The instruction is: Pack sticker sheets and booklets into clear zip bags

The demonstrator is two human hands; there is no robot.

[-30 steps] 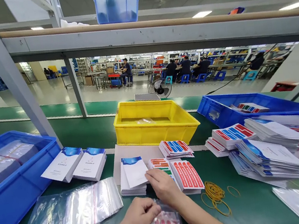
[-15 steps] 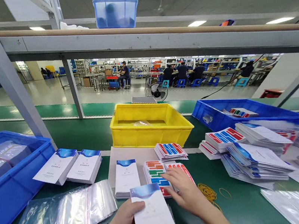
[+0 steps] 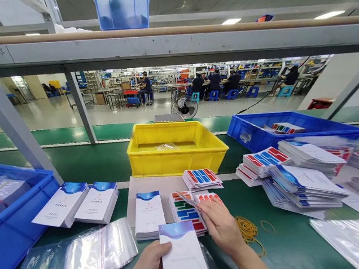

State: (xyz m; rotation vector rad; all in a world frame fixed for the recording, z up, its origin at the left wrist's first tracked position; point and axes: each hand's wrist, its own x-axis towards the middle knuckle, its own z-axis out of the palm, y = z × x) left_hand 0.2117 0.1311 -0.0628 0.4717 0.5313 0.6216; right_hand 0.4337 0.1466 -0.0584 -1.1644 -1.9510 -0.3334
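Observation:
My left hand (image 3: 149, 266), with a beaded bracelet at the wrist, grips a white instruction booklet (image 3: 185, 261) with a blue top band, thumb on its front. A clear bag lies under it, partly hidden. My right hand (image 3: 222, 227) pinches a thin sticker sheet (image 3: 187, 199), seen nearly edge-on and tilted above a stack of multicoloured sticker sheets (image 3: 185, 213). Behind the fingers is a stack of red sticker sheets (image 3: 209, 197), mostly covered. Left of these stands a booklet stack (image 3: 148, 216), and farther back lies a red-and-blue sticker stack (image 3: 202, 177).
A yellow bin (image 3: 178, 159) stands behind the stacks. Blue bins (image 3: 43, 192) flank it left and right. Clear zip bags (image 3: 84, 267) lie at left, rubber bands (image 3: 247, 229) at right. More booklets (image 3: 305, 185) pile up farther right. A shelf beam (image 3: 151, 41) crosses overhead.
My left hand has brought a booklet over the clear bag with red sheets. My right hand has moved from the booklet stack to the sticker stacks and lifted one sheet.

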